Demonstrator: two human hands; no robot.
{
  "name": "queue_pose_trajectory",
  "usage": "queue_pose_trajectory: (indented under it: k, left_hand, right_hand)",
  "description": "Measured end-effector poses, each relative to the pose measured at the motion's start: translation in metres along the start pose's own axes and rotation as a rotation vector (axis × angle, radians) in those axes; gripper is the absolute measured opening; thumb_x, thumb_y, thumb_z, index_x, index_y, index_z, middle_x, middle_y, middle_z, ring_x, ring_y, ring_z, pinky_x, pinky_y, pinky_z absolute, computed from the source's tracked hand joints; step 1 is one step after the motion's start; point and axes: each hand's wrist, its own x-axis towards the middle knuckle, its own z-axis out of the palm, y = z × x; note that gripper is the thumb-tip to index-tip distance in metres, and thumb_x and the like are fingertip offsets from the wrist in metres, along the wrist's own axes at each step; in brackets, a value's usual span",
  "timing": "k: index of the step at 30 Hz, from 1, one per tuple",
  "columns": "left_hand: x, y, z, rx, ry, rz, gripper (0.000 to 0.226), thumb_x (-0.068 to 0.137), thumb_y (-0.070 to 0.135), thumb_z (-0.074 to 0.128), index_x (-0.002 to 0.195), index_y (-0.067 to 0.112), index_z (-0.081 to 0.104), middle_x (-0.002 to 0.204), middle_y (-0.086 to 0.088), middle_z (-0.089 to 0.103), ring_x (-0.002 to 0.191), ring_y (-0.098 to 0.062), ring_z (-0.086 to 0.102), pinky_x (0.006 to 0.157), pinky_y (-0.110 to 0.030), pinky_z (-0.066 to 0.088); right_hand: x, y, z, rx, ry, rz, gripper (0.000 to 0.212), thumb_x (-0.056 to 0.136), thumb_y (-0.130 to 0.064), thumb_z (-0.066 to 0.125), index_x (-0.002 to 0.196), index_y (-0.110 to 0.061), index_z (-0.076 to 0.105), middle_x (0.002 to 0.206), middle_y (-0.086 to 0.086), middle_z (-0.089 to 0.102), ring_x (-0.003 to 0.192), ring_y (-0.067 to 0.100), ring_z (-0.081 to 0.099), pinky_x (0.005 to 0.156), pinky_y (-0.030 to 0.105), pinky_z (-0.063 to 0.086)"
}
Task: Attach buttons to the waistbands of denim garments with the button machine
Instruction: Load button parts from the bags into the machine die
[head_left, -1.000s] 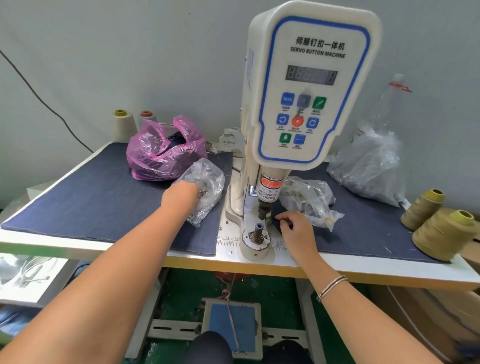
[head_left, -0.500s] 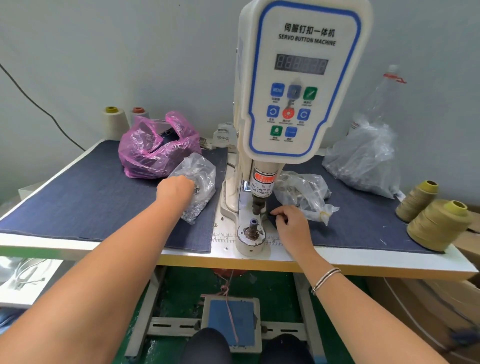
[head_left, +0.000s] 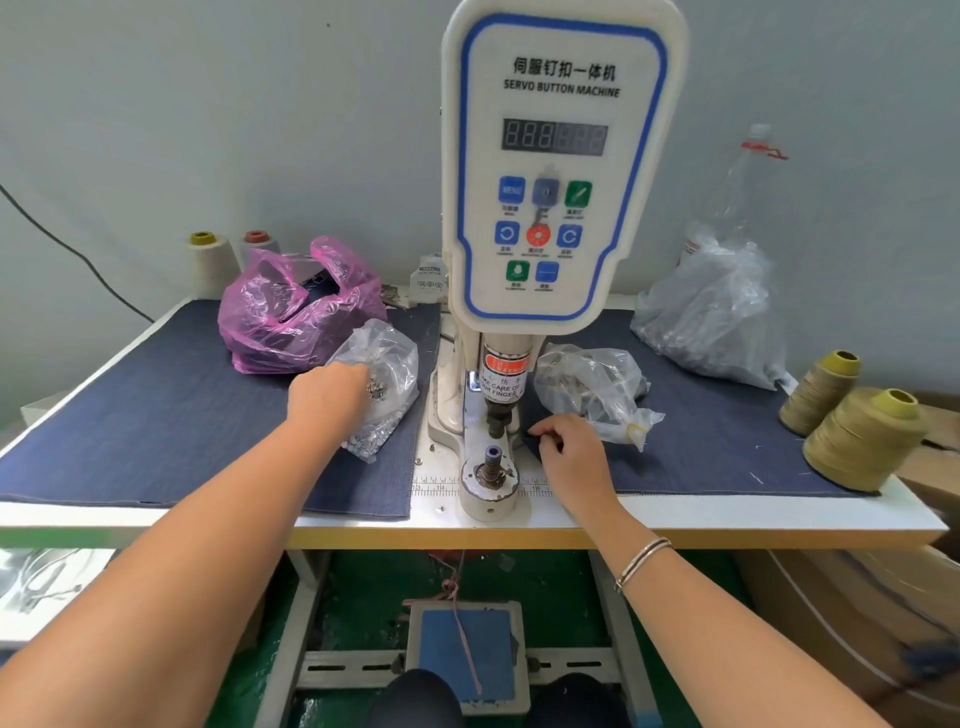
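Note:
The white servo button machine (head_left: 561, 171) stands at the middle of the table, its lower die (head_left: 491, 465) bare under the punch (head_left: 496, 415). My left hand (head_left: 327, 397) reaches into a clear bag of small metal buttons (head_left: 387, 364) left of the machine. Its fingertips are hidden among the buttons. My right hand (head_left: 569, 454) rests right of the die, thumb and forefinger pinching the edge of the dark denim cloth (head_left: 701, 441) that covers the table. No garment lies on the die.
A pink bag (head_left: 296, 312) sits behind the left bag, and two clear bags (head_left: 587, 387) (head_left: 711, 322) lie on the right. Thread cones (head_left: 862, 436) stand at the right edge and others (head_left: 208, 260) at the back left. A blue foot pedal (head_left: 467, 649) is under the table.
Both hands stay where they were, the left at the button bag and the right beside the die. Only the view has shifted slightly.

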Motion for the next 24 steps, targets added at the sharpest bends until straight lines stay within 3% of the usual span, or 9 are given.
queue_pose_trajectory:
  k: [4,7,11,15,19,24]
  left_hand:
    - [-0.004,-0.001,-0.002,-0.448,0.108,-0.089,0.008,0.091,0.027,0.053,0.085,0.022,0.057,0.080,0.003,0.060,0.075,-0.025,0.055,0.065,-0.031,0.040]
    - [-0.014,0.011,-0.011,-0.879,0.141,0.002,0.012,0.090,0.020,0.061,0.078,0.021,0.059,0.072,0.007,0.061,0.067,-0.014,0.055,0.061,-0.022,0.042]
    - [-0.047,0.035,-0.019,-1.323,-0.023,0.177,0.019,0.092,0.007,0.062,0.077,0.018,0.060,0.065,0.006,0.059,0.059,-0.006,0.052,0.062,-0.021,0.045]
    - [-0.073,0.053,-0.019,-1.453,-0.078,0.297,0.017,0.092,0.009,0.060,0.081,0.021,0.062,0.068,0.008,0.064,0.062,-0.003,0.056,0.062,-0.017,0.049]
    - [-0.081,0.071,-0.017,-1.406,-0.039,0.334,0.028,0.092,0.015,0.062,0.078,0.039,0.063,0.070,0.004,0.061,0.063,-0.013,0.053,0.061,-0.028,0.046]
    - [-0.084,0.072,-0.012,-1.323,0.017,0.394,0.031,0.093,0.018,0.062,0.082,0.047,0.062,0.068,0.014,0.060,0.058,-0.002,0.048,0.056,-0.015,0.040]
  right_hand:
    - [0.000,0.000,0.000,-0.006,0.001,0.004,0.019,0.092,-0.004,0.050,0.093,-0.014,0.066,0.093,-0.007,0.055,0.092,0.010,0.049,0.078,0.018,0.034]
    - [-0.001,0.000,0.000,-0.007,0.003,0.002,0.018,0.092,-0.004,0.051,0.093,-0.014,0.066,0.093,-0.007,0.055,0.092,0.010,0.049,0.078,0.017,0.033]
    - [-0.003,-0.004,-0.003,0.057,0.009,0.005,0.019,0.091,-0.002,0.053,0.095,-0.013,0.068,0.094,-0.006,0.059,0.093,0.011,0.053,0.083,0.021,0.040]
    - [-0.007,-0.022,-0.012,0.195,0.042,-0.059,0.021,0.091,-0.006,0.059,0.090,-0.026,0.065,0.089,-0.016,0.059,0.088,0.000,0.054,0.078,0.009,0.042]
    - [-0.004,-0.050,-0.017,0.236,-0.101,-0.084,0.035,0.092,-0.010,0.057,0.075,-0.039,0.051,0.077,-0.017,0.052,0.076,-0.016,0.049,0.069,0.001,0.036]
    - [0.003,-0.057,-0.014,0.308,-0.341,0.028,0.029,0.092,-0.012,0.056,0.066,-0.023,0.055,0.051,-0.018,0.049,0.051,-0.008,0.045,0.052,0.005,0.035]
